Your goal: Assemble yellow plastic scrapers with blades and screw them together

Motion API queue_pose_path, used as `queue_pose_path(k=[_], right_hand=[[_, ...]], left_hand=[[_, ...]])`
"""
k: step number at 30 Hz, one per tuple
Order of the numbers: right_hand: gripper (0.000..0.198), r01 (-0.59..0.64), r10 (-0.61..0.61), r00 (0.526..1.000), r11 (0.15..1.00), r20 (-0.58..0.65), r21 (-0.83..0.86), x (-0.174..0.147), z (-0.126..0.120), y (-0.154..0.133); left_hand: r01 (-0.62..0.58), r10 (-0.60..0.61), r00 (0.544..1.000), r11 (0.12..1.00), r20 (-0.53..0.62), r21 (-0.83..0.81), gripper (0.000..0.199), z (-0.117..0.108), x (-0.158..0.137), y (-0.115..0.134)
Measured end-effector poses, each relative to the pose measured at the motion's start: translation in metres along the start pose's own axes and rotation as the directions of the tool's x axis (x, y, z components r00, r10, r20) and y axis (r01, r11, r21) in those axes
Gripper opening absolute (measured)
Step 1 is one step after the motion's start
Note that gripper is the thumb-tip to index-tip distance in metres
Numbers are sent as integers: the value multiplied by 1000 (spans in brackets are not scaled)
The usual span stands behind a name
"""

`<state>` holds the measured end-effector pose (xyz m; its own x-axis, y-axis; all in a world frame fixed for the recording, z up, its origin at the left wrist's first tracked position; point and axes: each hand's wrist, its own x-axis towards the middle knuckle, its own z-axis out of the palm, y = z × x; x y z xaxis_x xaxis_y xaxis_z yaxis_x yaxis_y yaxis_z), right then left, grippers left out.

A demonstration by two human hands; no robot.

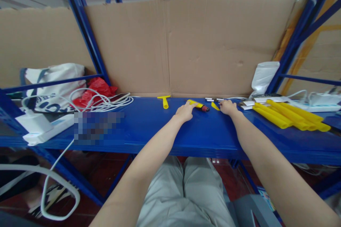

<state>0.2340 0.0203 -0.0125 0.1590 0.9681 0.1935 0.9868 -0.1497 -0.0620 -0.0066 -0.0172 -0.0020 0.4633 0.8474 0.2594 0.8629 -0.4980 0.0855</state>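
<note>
My left hand (184,111) rests on the blue shelf with its fingers closed on a yellow tool (196,104) that has a red and black end pointing right. To the right, my right hand (229,107) lies low with curled fingers; whatever is under its fingertips is too small to make out. Beside that hand's thumb lies a small flat yellow piece (215,106). Just behind it are thin black-and-white sticks, perhaps pens (214,99). A yellow T-shaped scraper (165,102) stands apart at the left, near the cardboard.
Several yellow tubes (293,115) lie at the right beside a white power strip (311,103). A white pouch (264,78) leans on the cardboard backing (213,46). At left are coiled white cables (106,103), a red plastic bag (97,88), a cloth bag (58,81) and a charger (34,126).
</note>
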Motion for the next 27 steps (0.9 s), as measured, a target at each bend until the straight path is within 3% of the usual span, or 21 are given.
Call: queue_pose_path(k=[14, 20, 27], right_hand=[[19, 46, -45, 997, 999, -64, 25, -3, -5, -2], [26, 42, -33, 993, 996, -116, 81, 8, 5, 4], [25, 122, -114, 991, 985, -71, 122, 17, 11, 9]], left_hand=[[-12, 12, 1000, 1000, 2, -22, 65, 0, 1, 0], [-4, 4, 1000, 999, 0, -41, 66, 1, 1, 0], [0, 1, 1000, 998, 4, -70, 68, 1, 1, -1]])
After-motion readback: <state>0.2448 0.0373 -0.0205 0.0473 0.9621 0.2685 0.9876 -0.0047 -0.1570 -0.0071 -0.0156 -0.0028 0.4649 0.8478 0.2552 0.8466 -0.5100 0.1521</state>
